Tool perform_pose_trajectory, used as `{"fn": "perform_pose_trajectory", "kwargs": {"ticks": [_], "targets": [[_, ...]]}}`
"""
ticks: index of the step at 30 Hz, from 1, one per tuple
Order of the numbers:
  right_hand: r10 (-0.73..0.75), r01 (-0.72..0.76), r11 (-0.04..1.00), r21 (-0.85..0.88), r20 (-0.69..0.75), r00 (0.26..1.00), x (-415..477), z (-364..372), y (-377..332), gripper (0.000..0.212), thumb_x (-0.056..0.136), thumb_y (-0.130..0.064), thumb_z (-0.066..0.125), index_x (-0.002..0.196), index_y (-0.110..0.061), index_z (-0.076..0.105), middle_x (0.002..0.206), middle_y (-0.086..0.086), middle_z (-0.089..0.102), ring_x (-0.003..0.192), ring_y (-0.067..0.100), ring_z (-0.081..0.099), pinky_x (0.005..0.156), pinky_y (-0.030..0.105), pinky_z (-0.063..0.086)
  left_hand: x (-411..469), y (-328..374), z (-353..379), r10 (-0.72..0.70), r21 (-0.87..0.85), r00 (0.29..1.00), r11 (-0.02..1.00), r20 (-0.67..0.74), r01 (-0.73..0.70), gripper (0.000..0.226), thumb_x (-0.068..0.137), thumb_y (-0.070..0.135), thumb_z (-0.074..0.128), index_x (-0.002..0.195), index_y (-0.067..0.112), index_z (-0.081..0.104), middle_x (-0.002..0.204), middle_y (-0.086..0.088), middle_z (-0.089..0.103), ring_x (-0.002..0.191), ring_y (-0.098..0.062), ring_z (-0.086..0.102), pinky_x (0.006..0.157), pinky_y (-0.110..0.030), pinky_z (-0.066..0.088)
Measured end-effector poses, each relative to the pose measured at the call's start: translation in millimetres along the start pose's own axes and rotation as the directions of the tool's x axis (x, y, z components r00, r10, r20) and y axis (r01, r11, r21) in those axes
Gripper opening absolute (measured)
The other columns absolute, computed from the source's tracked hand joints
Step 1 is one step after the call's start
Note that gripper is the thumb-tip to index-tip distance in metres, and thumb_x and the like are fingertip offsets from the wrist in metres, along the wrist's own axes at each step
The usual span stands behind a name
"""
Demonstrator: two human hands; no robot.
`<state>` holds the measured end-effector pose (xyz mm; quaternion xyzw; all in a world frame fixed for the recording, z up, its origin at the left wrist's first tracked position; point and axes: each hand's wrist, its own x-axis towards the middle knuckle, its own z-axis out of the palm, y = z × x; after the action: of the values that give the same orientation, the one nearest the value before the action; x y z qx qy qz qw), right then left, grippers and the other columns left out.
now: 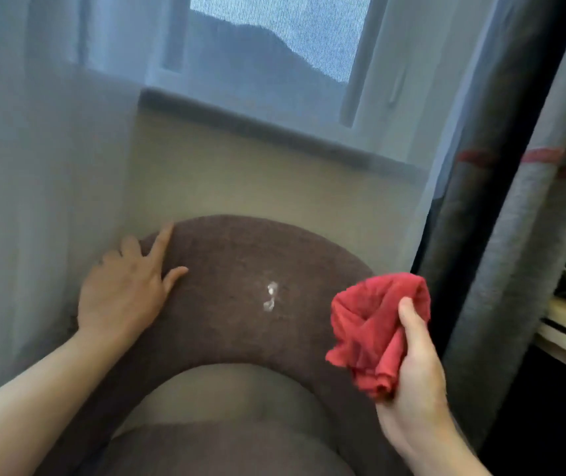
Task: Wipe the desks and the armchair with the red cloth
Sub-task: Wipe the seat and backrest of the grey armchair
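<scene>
Gripping red cloth (pixel 377 329), no lettering

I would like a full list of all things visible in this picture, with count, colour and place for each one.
Brown fabric armchair backrest: one, brown, centre, curved.
Whitish stain: one, white, on the backrest top.
Crumpled red cloth: one, red, right of the stain.
Sheer curtain: one, pale grey-blue, over the window.
Window sill: one, grey, behind the chair.
Thick grey curtain: one, grey with red stripes, right.
Left hand: flat on the backrest.
Right hand: holding the cloth.
</scene>
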<state>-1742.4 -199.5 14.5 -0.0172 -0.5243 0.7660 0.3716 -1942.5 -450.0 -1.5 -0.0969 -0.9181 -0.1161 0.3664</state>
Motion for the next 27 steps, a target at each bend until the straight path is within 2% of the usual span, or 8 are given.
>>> {"fn": "perform_pose_trajectory", "kwargs": {"ticks": [3,6,7,9,12,14,19,27], "targets": [[-0.229,0.226,0.96,-0.164,0.005,0.973,37,34,1,0.023,0.102,-0.033,0.048,0.11,-0.021,0.066,0.09,0.0,0.079,0.086,0.024,0.076,0.048,0.037,0.055,-2,-3,8,0.014,0.059,0.998,0.998,-0.058,-0.011,0.071,0.09,0.055,0.052,0.148,0.016,0.046,0.087,-0.03,0.053,0.062,-0.042,0.057,0.049,-0.04,0.036],[-0.448,0.394,0.863,-0.315,-0.119,0.886,69,58,24,0.026,0.094,-0.045,0.051,0.087,-0.027,0.067,0.072,-0.005,0.075,0.076,0.023,0.074,0.054,0.043,0.061,-1,-1,10,0.009,0.052,0.995,0.999,-0.095,-0.005,0.068,0.089,0.054,0.055,0.146,0.017,0.05,0.085,-0.03,0.052,0.062,-0.042,0.056,0.052,-0.039,0.029],[-0.57,0.471,0.763,-0.443,-0.117,0.813,77,64,34,0.027,0.093,-0.049,0.05,0.088,-0.028,0.068,0.079,-0.003,0.074,0.082,0.025,0.071,0.068,0.049,0.06,-1,-1,10,0.001,0.046,0.995,0.999,-0.098,0.004,0.068,0.089,0.054,0.056,0.145,0.017,0.051,0.085,-0.03,0.052,0.063,-0.043,0.056,0.053,-0.038,0.028],[-0.716,0.559,0.478,-0.677,0.068,0.695,94,69,61,0.035,0.094,-0.045,0.048,0.113,-0.024,0.068,0.113,0.008,0.07,0.11,0.029,0.062,0.099,0.052,0.047,-1,-1,10,-0.013,0.034,0.995,0.999,-0.097,0.017,0.067,0.089,0.055,0.055,0.146,0.019,0.051,0.087,-0.03,0.052,0.065,-0.043,0.057,0.054,-0.039,0.028],[-0.588,0.575,0.034,-0.817,0.449,0.673,114,66,105,0.049,0.096,-0.04,0.049,0.142,-0.023,0.053,0.15,0.01,0.05,0.14,0.031,0.041,0.109,0.05,0.029,1,1,9,-0.041,0.04,0.996,0.998,-0.081,0.044,0.068,0.091,0.058,0.051,0.149,0.023,0.046,0.091,-0.029,0.054,0.069,-0.043,0.057,0.056,-0.041,0.037],[-0.473,0.548,-0.175,-0.818,0.558,0.682,122,62,133,0.05,0.098,-0.039,0.051,0.146,-0.029,0.048,0.158,0.005,0.04,0.147,0.028,0.031,0.109,0.053,0.022,2,2,11,-0.055,0.051,0.995,0.997,-0.085,0.059,0.067,0.092,0.059,0.047,0.15,0.025,0.045,0.091,-0.028,0.054,0.07,-0.043,0.058,0.058,-0.043,0.041],[-0.554,0.481,-0.26,-0.837,0.537,0.636,131,60,158,0.049,0.099,-0.04,0.046,0.146,-0.029,0.047,0.157,0.002,0.042,0.147,0.023,0.033,0.106,0.047,0.022,2,1,19,-0.062,0.047,0.992,0.997,-0.107,0.068,0.065,0.092,0.059,0.048,0.147,0.024,0.046,0.088,-0.029,0.052,0.068,-0.044,0.057,0.056,-0.039,0.03],[-0.571,0.492,-0.348,-0.798,0.597,0.564,115,47,187,0.049,0.101,-0.041,0.046,0.148,-0.027,0.045,0.157,0.001,0.041,0.147,0.022,0.034,0.103,0.049,0.028,4,-1,18,-0.053,0.048,0.991,0.997,-0.12,0.059,0.065,0.093,0.062,0.044,0.147,0.026,0.043,0.089,-0.028,0.052,0.07,-0.045,0.057,0.057,-0.04,0.03]]}}
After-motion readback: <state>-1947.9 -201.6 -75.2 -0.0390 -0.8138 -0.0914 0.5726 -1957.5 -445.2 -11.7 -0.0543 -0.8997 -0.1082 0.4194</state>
